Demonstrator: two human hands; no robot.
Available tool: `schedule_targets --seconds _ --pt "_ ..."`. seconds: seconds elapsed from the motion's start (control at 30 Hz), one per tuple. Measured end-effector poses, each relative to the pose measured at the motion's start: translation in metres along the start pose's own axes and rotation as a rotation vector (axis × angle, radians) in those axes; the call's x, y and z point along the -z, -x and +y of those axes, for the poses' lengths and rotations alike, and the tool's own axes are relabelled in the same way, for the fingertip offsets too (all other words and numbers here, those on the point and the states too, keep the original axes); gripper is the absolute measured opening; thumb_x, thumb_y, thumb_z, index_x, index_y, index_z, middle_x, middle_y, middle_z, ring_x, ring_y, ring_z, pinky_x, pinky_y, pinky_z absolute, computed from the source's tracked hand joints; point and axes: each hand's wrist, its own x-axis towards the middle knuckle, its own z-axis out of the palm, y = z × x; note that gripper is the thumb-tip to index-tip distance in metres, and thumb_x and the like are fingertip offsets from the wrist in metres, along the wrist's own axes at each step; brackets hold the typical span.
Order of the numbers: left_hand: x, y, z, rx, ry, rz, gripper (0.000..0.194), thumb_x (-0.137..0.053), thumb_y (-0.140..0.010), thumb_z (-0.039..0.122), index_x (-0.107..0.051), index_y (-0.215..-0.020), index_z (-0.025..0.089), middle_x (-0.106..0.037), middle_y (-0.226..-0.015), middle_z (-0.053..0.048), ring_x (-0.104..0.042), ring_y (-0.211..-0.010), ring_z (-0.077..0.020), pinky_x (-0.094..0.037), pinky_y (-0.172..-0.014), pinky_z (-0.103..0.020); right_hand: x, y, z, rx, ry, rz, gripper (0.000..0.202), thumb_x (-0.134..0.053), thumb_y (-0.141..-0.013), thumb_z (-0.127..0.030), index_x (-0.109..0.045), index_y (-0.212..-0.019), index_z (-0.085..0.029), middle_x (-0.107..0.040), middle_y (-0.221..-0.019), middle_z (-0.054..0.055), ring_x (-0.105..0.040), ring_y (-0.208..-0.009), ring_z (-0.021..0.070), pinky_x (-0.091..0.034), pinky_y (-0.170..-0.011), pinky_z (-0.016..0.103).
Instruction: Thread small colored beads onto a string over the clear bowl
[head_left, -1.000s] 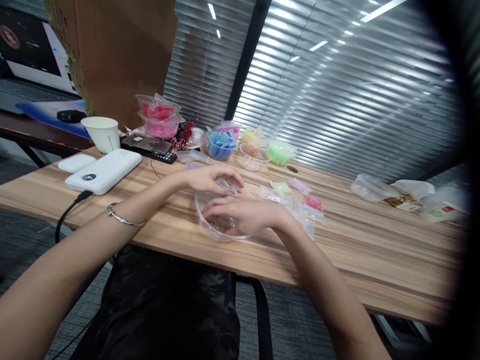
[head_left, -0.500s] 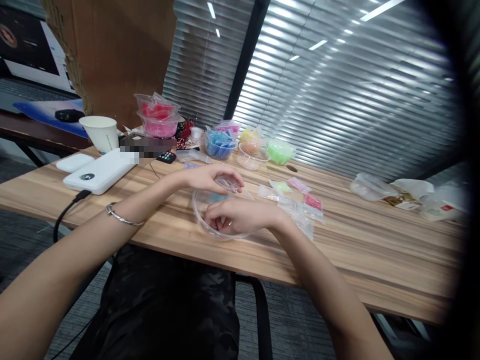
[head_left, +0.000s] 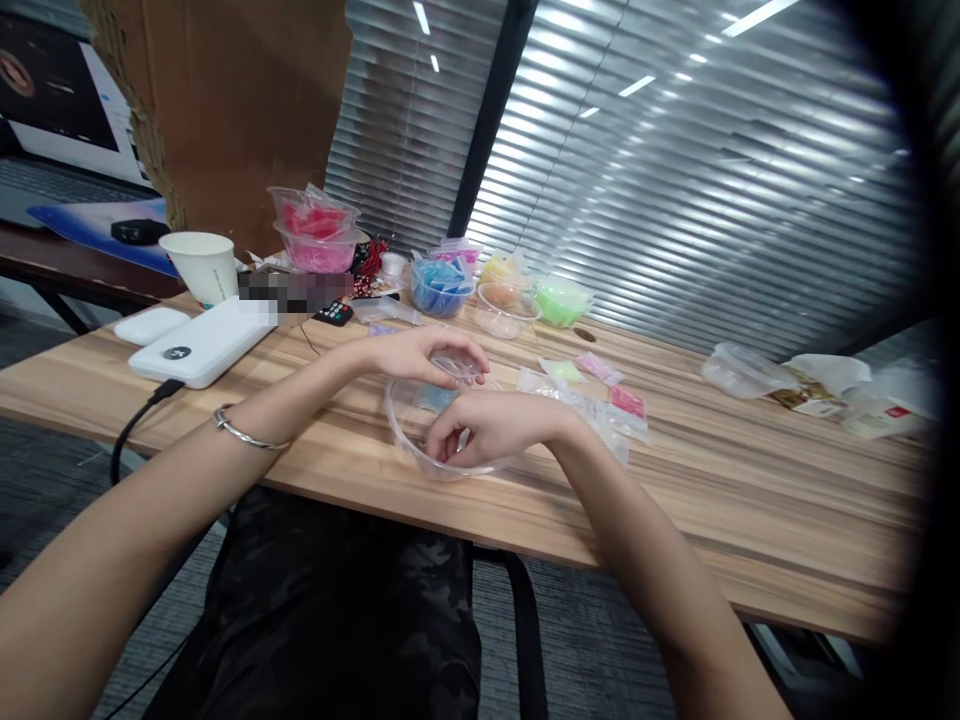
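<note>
A large clear plastic bowl (head_left: 400, 432) stands near the table's front edge, with a pale blue packet (head_left: 433, 398) in it. My left hand (head_left: 420, 352) is curved over the bowl's far side, its fingers bent around a clear plastic piece (head_left: 459, 367) whose kind I cannot make out. Lower down, my right hand (head_left: 491, 425) reaches into the bowl with fingers curled together and pointing down. Whatever is in those fingertips is hidden. Right of the bowl lie clear plastic bags (head_left: 600, 418), a green packet (head_left: 562, 371), a pink packet (head_left: 599, 369) and a red packet (head_left: 627, 401).
Clear tubs of coloured packets line the back: red and pink (head_left: 319, 245), blue (head_left: 441, 288), green (head_left: 562, 302). A power bank (head_left: 206, 345) with a cable and a paper cup (head_left: 201, 268) stand at left. Another clear tub (head_left: 742, 372) lies at right.
My right hand has shifted slightly to the right and up within the bowl, its fingers still curled. My left hand stays nearly where it was.
</note>
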Motion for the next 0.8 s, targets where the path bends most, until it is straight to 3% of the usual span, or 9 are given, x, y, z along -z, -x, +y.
schedule_targets --seconds 0.13,0.8 --pt "-0.0012 -0.0001 0.0011 0.011 0.014 0.001 0.036 -0.065 -0.08 0.018 -0.062 -0.116 0.017 -0.064 -0.12 -0.011 -0.059 -0.114 -0.0212 -0.046 -0.099 -0.036 0.0029 0.0014 0.0047 0.029 -0.068 -0.061 0.024 -0.052 -0.08 -0.011 -0.066 -0.099 -0.016 -0.069 -0.096 0.001 -0.061 -0.081 0.0108 -0.044 -0.068 0.018" --pt "-0.0016 0.0002 0.0037 0.018 0.026 -0.01 0.036 -0.065 -0.081 0.018 -0.062 -0.117 0.018 -0.064 -0.12 -0.011 -0.059 -0.114 -0.0207 -0.046 -0.1 -0.037 -0.0017 0.0026 0.0077 0.047 -0.014 -0.04 0.02 -0.053 -0.078 -0.009 -0.065 -0.092 -0.018 -0.066 -0.08 -0.002 -0.055 -0.067 0.008 -0.039 -0.057 0.017"
